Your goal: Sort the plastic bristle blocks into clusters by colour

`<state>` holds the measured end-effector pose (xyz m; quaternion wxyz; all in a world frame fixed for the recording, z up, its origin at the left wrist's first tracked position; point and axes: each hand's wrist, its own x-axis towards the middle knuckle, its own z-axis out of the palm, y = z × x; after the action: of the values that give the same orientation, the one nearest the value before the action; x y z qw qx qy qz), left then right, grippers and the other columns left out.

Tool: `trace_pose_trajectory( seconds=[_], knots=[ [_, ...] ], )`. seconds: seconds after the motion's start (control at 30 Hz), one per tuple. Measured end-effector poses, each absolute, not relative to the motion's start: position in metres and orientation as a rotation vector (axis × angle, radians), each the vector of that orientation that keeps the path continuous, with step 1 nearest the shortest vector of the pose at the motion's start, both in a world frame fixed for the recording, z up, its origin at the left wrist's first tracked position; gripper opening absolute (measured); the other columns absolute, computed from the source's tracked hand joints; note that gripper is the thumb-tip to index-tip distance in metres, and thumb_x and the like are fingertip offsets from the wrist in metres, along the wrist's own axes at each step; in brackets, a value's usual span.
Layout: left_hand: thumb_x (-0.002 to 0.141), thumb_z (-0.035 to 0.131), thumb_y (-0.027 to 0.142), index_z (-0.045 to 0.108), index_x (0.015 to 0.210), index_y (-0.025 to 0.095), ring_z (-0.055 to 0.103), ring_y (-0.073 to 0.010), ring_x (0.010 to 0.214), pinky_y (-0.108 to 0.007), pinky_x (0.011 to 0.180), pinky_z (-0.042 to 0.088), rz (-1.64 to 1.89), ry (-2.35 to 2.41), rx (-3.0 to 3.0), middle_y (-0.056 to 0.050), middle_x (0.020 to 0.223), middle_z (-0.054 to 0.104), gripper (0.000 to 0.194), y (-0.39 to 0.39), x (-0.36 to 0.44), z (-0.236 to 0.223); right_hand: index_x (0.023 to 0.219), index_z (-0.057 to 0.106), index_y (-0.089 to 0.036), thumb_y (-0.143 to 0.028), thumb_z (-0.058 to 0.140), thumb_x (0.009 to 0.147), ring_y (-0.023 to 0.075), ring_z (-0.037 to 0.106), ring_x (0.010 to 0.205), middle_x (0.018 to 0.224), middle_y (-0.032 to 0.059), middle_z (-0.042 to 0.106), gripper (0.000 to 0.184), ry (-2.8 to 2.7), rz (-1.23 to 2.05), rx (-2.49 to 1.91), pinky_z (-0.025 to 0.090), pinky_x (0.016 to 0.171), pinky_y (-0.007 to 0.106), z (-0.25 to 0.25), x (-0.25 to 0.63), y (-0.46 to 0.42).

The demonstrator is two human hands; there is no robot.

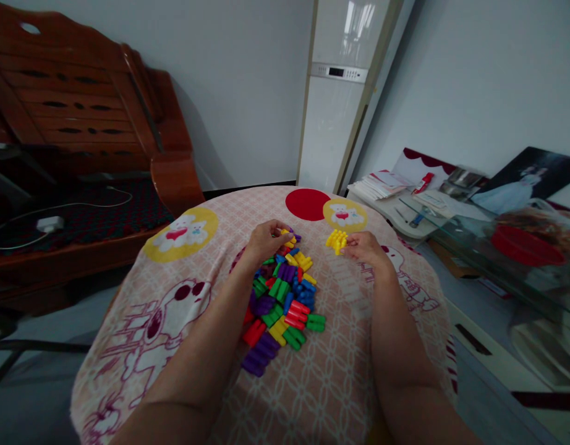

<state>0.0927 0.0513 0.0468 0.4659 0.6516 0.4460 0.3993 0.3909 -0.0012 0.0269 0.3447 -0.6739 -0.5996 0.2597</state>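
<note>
A ribbed, bright-yellow plastic cluster (336,241) lies at the fingertips of the right hand (365,248), whose thumb and fingers pinch its near edge. It looks like several pieces side by side, set well apart from the rest; whether they are joined is too small to tell. The left hand (267,240) curls over the far end of a mixed heap of small, knobbly plastic pieces (280,289), its fingers at a small yellow plastic piece (289,236); whether it grips that piece or only touches it, I cannot tell.

Judging by this layout, only the yellow cluster is separated so far, and most of the work is left. The heap, spreading from the left hand back between the forearms, mixes red, green, blue, purple and yellow, with a yellow piece (279,330) among those nearest the person. All rests on a pink, white-patterned tablecloth (345,364).
</note>
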Motion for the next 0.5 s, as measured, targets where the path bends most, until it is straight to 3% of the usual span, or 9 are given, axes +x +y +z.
trace_pose_trajectory(
  seconds=[0.17,0.3,0.5],
  knots=[
    [0.075,0.074,0.026,0.064,0.093,0.015,0.062,-0.0117,0.049,-0.02,0.047,0.048,0.979,1.075,1.59,0.001,0.063,0.067,0.024,0.052,0.094,0.045,0.068,0.065,-0.015,-0.023,0.071,0.058,0.0106,0.052,0.048,0.054,-0.0052,0.059,0.014,-1.504,0.683,-1.776,0.035,0.045,0.02,0.015,0.386,0.002],
    [0.074,0.074,0.024,0.063,0.092,0.015,0.062,-0.0118,0.049,-0.02,0.046,0.048,0.989,1.054,1.583,0.001,0.063,0.067,0.023,0.051,0.094,0.045,0.078,0.062,-0.017,-0.018,0.07,0.057,0.0115,0.056,0.05,0.059,-0.0051,0.063,0.022,-1.375,0.752,-1.743,0.042,0.048,0.021,0.015,0.379,0.003],
    [0.075,0.072,0.023,0.063,0.092,0.015,0.06,-0.0118,0.048,-0.022,0.047,0.049,0.956,1.04,1.6,0.001,0.065,0.069,0.021,0.049,0.096,0.046,0.082,0.054,-0.02,-0.014,0.07,0.058,0.0123,0.057,0.047,0.057,-0.0074,0.06,0.029,-1.329,0.698,-1.821,0.043,0.045,0.02,0.021,0.371,0.0]
  ],
)
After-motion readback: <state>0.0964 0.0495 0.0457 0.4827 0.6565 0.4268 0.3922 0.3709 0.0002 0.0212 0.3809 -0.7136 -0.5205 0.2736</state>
